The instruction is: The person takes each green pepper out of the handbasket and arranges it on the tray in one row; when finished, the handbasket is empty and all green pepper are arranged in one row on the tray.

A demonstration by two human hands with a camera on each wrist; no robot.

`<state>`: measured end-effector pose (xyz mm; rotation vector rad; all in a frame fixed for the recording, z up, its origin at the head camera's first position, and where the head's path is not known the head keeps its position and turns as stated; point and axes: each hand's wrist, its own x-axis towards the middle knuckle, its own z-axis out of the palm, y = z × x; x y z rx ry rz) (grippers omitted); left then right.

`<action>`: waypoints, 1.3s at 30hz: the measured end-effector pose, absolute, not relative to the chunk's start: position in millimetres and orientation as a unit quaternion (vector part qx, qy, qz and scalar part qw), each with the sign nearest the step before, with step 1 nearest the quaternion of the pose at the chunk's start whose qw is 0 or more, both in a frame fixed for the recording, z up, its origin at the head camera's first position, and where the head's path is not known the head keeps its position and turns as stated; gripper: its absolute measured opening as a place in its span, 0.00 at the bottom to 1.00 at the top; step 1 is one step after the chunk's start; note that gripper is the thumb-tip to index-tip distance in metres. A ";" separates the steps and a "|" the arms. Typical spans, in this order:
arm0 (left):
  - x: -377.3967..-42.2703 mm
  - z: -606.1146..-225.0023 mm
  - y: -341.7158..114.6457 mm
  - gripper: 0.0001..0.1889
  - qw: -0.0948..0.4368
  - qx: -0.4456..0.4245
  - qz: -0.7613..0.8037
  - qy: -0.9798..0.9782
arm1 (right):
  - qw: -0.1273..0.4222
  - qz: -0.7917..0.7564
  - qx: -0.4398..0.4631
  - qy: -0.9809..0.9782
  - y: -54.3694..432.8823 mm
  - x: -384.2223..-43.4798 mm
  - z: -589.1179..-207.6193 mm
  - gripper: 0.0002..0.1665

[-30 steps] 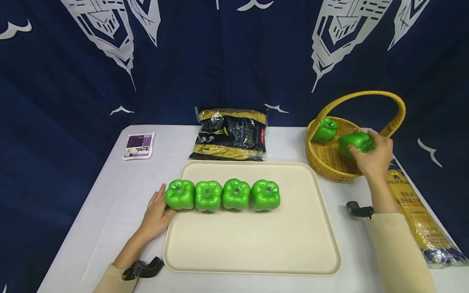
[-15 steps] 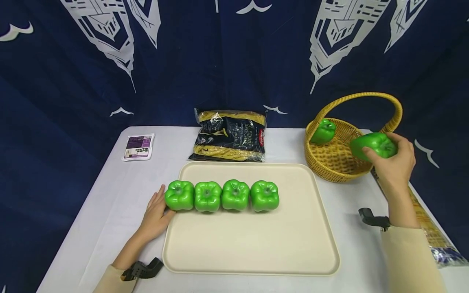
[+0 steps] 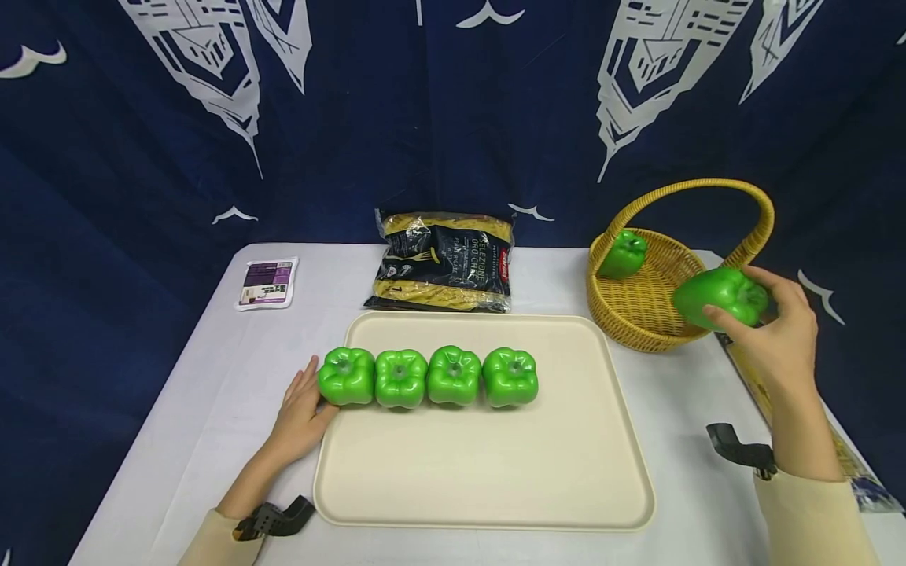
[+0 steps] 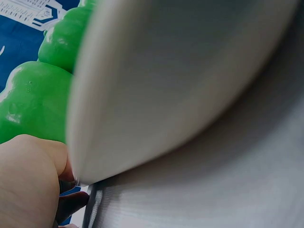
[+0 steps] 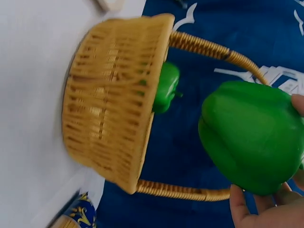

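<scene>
My right hand grips a green bell pepper between thumb and fingers, at the right rim of the wicker basket. In the right wrist view this bell pepper is raised beyond the basket rim, by the handle. A second bell pepper lies inside the basket. My left hand rests at the left edge of the cream tray, fingers straight beside the leftmost bell pepper. Several bell peppers stand in a row across the tray's upper part. The left wrist view has the tray's edge covering much of it.
A bag of penne pasta lies behind the tray. A small white packet with a purple label is at the back left. Along the table's right edge lies a long pasta packet, partly under the right arm. A dark patterned curtain hangs behind.
My right hand has lifted the bell pepper out of the basket's inside and moved right and toward me with it. The left hand and the row on the tray have stayed put.
</scene>
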<state>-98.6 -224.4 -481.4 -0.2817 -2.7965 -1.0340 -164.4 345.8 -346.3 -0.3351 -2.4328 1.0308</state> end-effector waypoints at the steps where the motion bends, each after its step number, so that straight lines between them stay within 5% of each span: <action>1: -98.7 -481.5 -224.4 0.28 0.073 -0.094 -0.345 -0.931 | 0.236 0.375 -0.111 -0.890 343.4 -161.7 -347.2 0.40; 14: -100.3 -483.7 -225.8 0.28 0.073 -0.094 -0.343 -0.932 | 0.215 0.405 0.097 -0.884 295.5 -144.8 -358.1 0.40; 39: -100.0 -483.2 -224.7 0.28 0.069 -0.090 -0.341 -0.933 | 0.089 0.351 0.235 -0.902 233.9 -136.3 -389.4 0.40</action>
